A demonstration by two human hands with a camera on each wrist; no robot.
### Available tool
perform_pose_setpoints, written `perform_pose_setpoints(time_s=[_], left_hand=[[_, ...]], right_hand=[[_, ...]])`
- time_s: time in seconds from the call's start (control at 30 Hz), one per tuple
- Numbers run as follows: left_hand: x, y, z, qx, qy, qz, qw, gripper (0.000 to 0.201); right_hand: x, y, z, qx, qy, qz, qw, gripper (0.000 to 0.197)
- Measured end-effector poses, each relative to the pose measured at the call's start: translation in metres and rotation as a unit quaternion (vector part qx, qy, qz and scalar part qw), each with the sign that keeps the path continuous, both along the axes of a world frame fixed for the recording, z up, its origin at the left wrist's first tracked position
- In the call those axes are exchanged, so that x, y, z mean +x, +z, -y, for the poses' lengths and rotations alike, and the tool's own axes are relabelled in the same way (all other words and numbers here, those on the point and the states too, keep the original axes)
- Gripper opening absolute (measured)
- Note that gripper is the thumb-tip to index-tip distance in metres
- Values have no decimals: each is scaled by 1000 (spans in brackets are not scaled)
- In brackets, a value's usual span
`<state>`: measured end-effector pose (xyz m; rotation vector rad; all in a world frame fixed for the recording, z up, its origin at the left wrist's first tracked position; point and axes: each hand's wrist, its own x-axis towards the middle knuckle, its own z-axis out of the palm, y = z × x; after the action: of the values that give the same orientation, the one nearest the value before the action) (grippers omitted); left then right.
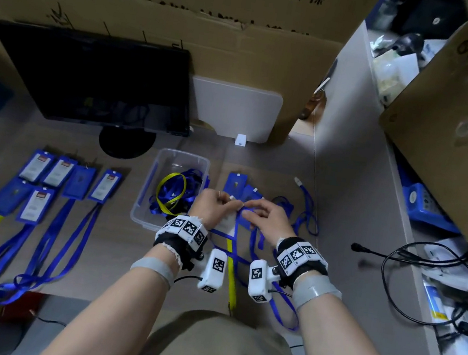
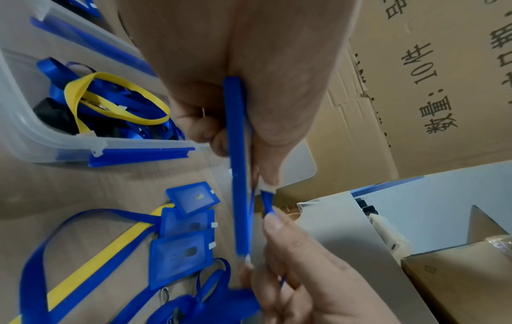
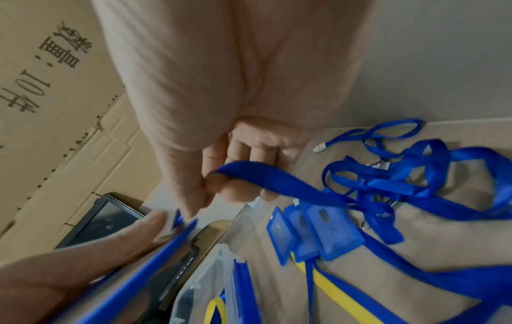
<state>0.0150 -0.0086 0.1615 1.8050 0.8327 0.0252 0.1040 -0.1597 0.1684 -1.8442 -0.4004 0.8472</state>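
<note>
Blue badge holder [image 2: 238, 153] is in my left hand [image 1: 214, 205], turned edge-on to the left wrist camera. It is lifted off the desk [image 1: 113, 244], just right of the clear plastic box [image 1: 184, 155] and above a mess of straps. Left fingers are curled round one face, thumb pressing the other, clamped firm on it. My right hand [image 1: 266, 220] meets the left at the holder's far end, the two hands touching or nearly so. Right thumb and forefinger are pinched together on the thin tip of a blue lanyard [image 3: 277, 182], right beside the holder's top edge. The wider strap drapes across my other right fingers, which are loosely bent, and runs down to the desk. Can't tell if the clip is hooked into the slot, too small and blurry. Three more blue holders [image 2: 188, 223] lie overlapped on the desk just behind my hands, white tabs on one side. Box holds tangled blue straps plus a yellow lanyard [image 2: 79, 114]. Far left on the desk: six filled badges [image 1: 59, 172] in two rows, straps stretched toward me, one strap yellow. Black monitor [image 1: 90, 76] stands behind the box with a dark screen, cardboard cartons [image 1: 160, 14] behind that
</note>
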Motion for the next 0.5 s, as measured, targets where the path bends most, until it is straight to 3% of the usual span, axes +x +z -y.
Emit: perform_pose_setpoints(time_s=[0.07, 0.17, 0.23, 0.3, 0.4, 0.5], left_hand=[[-7, 1, -13, 39, 44, -14, 998, 26], [-20, 5, -39, 93, 90, -24, 991, 26], [-25, 5, -51, 90, 75, -27, 993, 26], [-28, 2, -55, 51, 28, -14, 998, 25], [-34, 2, -51, -34, -30, 31, 998, 24], [-39, 6, -50, -55, -48, 63, 995, 25]], right_hand=[[-1, -2, 1, -55, -13, 30, 998, 22], [-6, -1, 0, -142, -126, 87, 978, 12], [-12, 5, -1, -177, -184, 108, 961, 11], [-19, 10, -7, -198, -182, 108, 957, 21], [-34, 13, -25, -99, -130, 76, 984, 39], [-51, 15, -42, 14, -51, 70, 996, 41]])
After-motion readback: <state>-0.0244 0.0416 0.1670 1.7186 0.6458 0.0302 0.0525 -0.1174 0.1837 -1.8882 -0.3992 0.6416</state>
